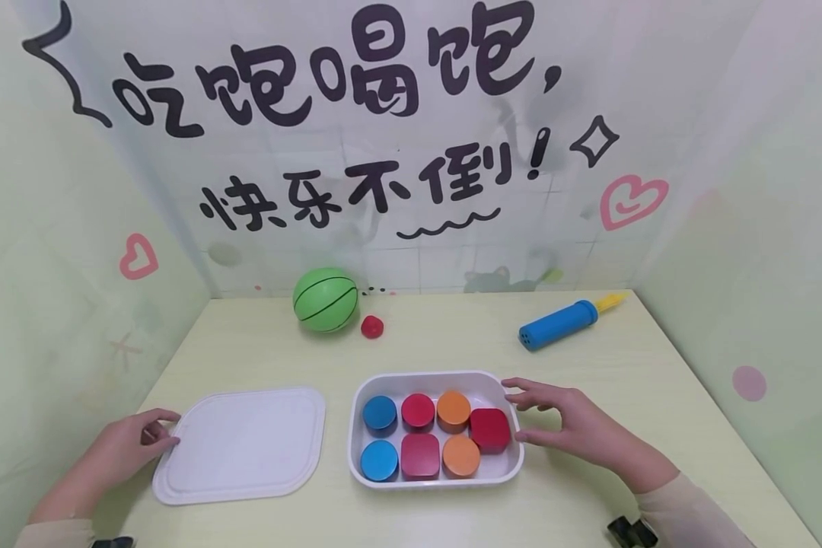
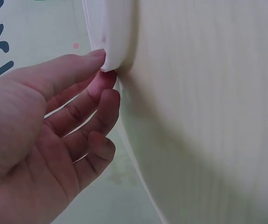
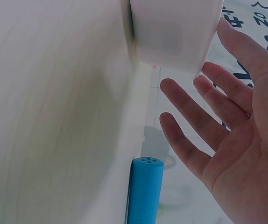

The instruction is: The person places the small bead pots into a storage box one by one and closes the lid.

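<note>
At the left, a flat white lid (image 1: 243,445) with rounded corners lies on the table. My left hand (image 1: 133,449) pinches its left edge between thumb and index finger, the other fingers loosely bent, as the left wrist view shows. A white box (image 1: 438,483) sits right of the lid, holding several round and square pieces in blue, pink, orange and red, among them a red square piece (image 1: 489,430). My right hand (image 1: 571,422) is spread at the box's right end, fingertips at the rim. From the right wrist view, its fingers (image 3: 194,114) look extended along the box's outer wall.
Toward the back stand a green ball (image 1: 326,300) with black lines and a small red lump (image 1: 372,327). A blue pump (image 1: 558,325) with a yellow nozzle lies back right. Printed cloth walls (image 1: 418,259) enclose the table (image 1: 445,350) at the back and sides.
</note>
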Demonstrator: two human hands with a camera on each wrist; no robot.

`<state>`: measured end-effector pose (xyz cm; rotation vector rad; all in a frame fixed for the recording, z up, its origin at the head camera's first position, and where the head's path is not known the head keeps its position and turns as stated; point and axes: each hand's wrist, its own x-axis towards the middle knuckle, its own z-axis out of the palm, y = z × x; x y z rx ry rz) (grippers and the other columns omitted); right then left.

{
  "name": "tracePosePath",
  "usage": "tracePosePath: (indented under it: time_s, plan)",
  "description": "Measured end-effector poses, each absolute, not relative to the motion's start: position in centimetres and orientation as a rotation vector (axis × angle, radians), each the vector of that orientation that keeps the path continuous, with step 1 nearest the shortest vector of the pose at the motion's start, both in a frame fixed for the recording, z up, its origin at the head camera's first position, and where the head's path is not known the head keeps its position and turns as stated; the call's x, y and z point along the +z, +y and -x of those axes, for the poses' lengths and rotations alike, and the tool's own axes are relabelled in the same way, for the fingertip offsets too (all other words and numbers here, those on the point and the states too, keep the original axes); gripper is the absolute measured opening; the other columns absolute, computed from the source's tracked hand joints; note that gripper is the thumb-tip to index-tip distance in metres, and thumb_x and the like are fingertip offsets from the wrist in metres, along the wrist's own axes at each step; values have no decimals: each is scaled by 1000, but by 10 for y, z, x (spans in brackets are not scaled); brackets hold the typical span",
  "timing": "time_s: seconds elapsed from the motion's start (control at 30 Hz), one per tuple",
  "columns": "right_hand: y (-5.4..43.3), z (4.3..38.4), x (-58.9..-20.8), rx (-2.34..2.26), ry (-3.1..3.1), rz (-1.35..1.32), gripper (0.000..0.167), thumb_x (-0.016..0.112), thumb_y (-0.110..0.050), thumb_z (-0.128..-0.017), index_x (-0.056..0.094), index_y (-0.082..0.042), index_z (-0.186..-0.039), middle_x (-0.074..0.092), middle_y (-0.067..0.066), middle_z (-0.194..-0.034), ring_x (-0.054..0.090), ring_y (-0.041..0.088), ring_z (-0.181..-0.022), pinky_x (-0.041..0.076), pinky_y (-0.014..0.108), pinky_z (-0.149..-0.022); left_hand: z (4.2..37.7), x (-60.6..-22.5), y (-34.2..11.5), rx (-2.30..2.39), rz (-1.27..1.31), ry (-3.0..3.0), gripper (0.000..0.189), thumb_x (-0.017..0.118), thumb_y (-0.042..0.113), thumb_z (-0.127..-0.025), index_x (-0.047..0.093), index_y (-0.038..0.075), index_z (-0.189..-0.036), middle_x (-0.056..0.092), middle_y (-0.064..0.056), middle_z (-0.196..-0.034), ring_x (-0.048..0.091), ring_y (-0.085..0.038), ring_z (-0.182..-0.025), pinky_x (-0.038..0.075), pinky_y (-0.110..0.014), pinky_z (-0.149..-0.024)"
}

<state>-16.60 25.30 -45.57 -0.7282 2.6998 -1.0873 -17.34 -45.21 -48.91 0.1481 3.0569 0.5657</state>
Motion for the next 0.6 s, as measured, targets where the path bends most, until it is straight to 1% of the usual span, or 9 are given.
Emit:
tracePosePath:
  time_s: [0.23, 0.4, 0.47, 0.5, 0.6]
  plan:
    - [253, 166, -456, -1085, 2701, 712, 74, 82, -44, -87, 52, -22, -152, 73, -8, -126, 70, 19, -113, 60, 51, -96, 172, -490, -452, 583, -121, 3031, 33, 76, 13, -90, 67, 4, -121, 69, 5, -82, 56, 4, -69, 48, -22, -62]
    - [253, 166, -456, -1096, 2698, 723, 75, 82, -44, -87, 52, -21, -152, 73, -8, -126, 71, 19, -113, 60, 51, -96, 169, -492, -454, 724, -93, 2985, 37, 72, 11, -94, 63, 2, -129, 73, 0, -88, 59, 3, -70, 50, -22, -60]
    - [253, 166, -456, -1100, 2697, 727, 75, 82, -43, -87, 52, -21, -152, 73, -8, -126, 71, 19, -113, 60, 52, -96, 168, -493, -456, 819, -82, 2968, 39, 71, 12, -96, 61, 1, -132, 74, -1, -91, 60, 5, -74, 50, -22, -61]
    - [253, 166, -456, -1102, 2696, 729, 75, 82, -43, -87, 52, -21, -152, 73, -8, -126, 71, 19, -113, 60, 52, -96, 167, -493, -456, 883, -78, 2955, 40, 70, 13, -97, 60, 0, -134, 75, 0, -92, 61, 5, -75, 51, -22, -61]
    - [253, 166, -457, -1103, 2698, 733, 75, 82, -44, -87, 52, -22, -152, 73, -8, -125, 71, 18, -113, 60, 52, -96, 167, -491, -457, 1063, -87, 2912, 43, 68, 15, -100, 57, 0, -139, 75, 9, -95, 64, 4, -79, 54, -23, -62]
